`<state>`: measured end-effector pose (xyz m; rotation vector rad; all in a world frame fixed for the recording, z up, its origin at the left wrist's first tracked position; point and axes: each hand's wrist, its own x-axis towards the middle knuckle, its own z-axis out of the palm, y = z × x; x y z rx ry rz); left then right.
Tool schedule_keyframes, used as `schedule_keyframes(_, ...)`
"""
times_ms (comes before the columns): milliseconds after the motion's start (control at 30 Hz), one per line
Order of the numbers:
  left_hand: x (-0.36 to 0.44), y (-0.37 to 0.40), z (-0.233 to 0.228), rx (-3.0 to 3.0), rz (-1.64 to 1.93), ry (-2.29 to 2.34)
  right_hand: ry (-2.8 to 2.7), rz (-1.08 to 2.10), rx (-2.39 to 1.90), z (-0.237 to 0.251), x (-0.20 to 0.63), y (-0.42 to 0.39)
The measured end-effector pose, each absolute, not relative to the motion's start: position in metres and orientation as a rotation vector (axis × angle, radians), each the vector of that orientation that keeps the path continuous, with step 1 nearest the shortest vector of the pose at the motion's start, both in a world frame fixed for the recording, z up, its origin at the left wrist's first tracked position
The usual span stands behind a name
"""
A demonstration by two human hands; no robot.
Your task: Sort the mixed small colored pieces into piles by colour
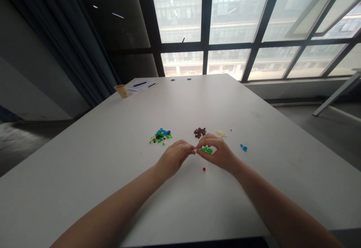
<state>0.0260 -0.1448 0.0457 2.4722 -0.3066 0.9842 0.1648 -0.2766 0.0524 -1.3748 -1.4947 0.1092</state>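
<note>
My left hand (175, 157) and my right hand (216, 151) meet above the white table, fingertips pinched together. Between them is a small pale yellow piece (195, 150), probably a toy brick, mostly covered by the fingers. Green bricks (208, 150) lie on the table, seen through the gap between my right thumb and fingers. A pile of dark brown bricks (199, 132) sits just beyond my right hand, partly hidden by it. One red brick (204, 169) rests nearer to me. To the left of my hands is a mixed pile of blue, green, brown and yellow bricks (161, 136).
Pale yellow bricks (221, 133) and a few blue bricks (244, 148) lie to the right. At the table's far left stand a paper cup (122, 91) and papers (143, 86) with a blue pen (140, 84). Windows are behind the white table (180, 105).
</note>
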Motion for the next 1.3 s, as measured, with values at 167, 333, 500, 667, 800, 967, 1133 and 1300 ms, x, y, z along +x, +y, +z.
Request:
schedule_keyframes(167,0.027,-0.143,0.043,2.470,0.999,-0.315,-1.499,0.096,-1.371,0.053,0.164,-0.277)
schedule_keyframes(333,0.028,-0.145,0.041,2.378,1.059,-0.268,-1.492,0.088,-1.377,0.053,0.164,-0.278)
schedule_keyframes(500,0.029,-0.146,0.038,2.358,1.046,-0.213,-1.490,0.074,-1.387,0.053,0.162,-0.278)
schedule_keyframes(667,0.029,-0.143,0.039,2.482,1.016,-0.122,-1.491,0.070,-1.480,0.052,0.168,-0.278)
schedule_keyframes(800,0.029,-0.122,0.042,2.798,0.746,0.297,-1.343,-0.017,-1.901,0.043,0.206,-0.284)
schedule_keyframes(967,0.024,-0.068,0.038,2.845,0.372,0.741,-0.944,0.103,-2.545,0.021,0.258,-0.296)
schedule_keyframes(1133,0.012,-0.030,0.036,2.795,0.570,0.817,-0.877,0.143,-2.627,0.008,0.267,-0.299)
schedule_keyframes(1300,0.005,-0.024,0.039,2.733,0.633,0.812,-0.872,0.068,-2.639,0.008,0.263,-0.300)
